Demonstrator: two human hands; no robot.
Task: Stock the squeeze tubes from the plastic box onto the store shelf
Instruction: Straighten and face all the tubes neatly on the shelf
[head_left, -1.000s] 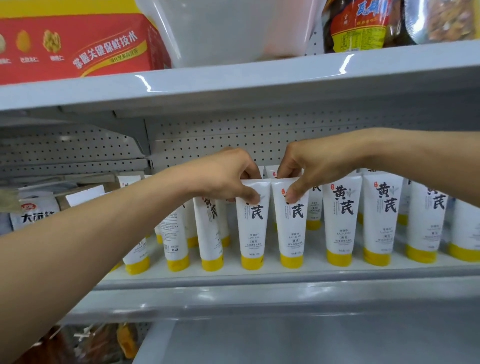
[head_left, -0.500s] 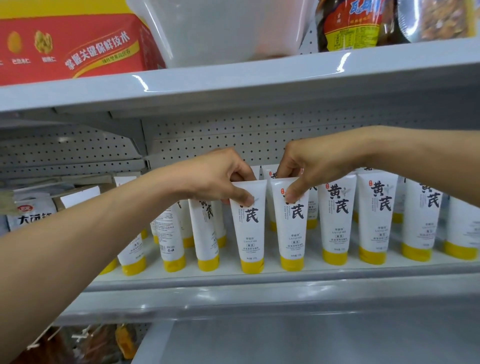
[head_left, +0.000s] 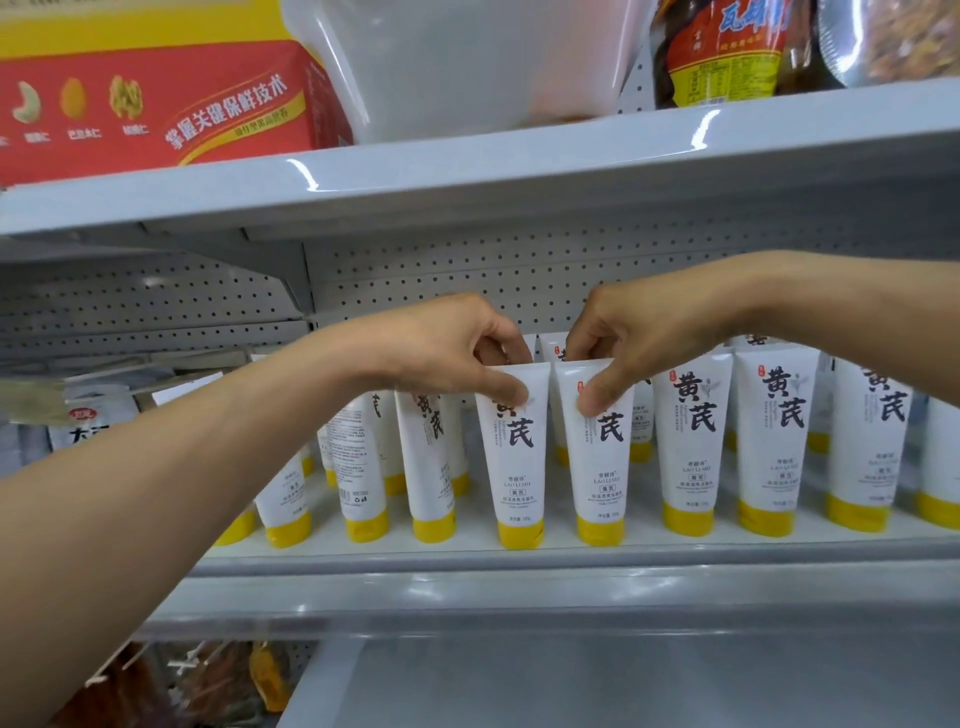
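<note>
Both bare forearms reach forward and converge at mid-height. The left hand (head_left: 441, 345) is knuckles-up, thumb and fingers (head_left: 511, 392) pinched closed. The right hand (head_left: 631, 338) mirrors it just beside, thumb pressed downward, fingers curled behind.

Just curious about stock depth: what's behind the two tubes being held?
Behind the left-hand tube and right-hand tube, more tube tops peek out before the pegboard. Hands hide how many.

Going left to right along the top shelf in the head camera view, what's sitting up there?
Red carton printed with nuts → translucent plastic box → dark packet with a red and yellow label → clear bag of brownish snacks, cut off at the right edge.
</note>
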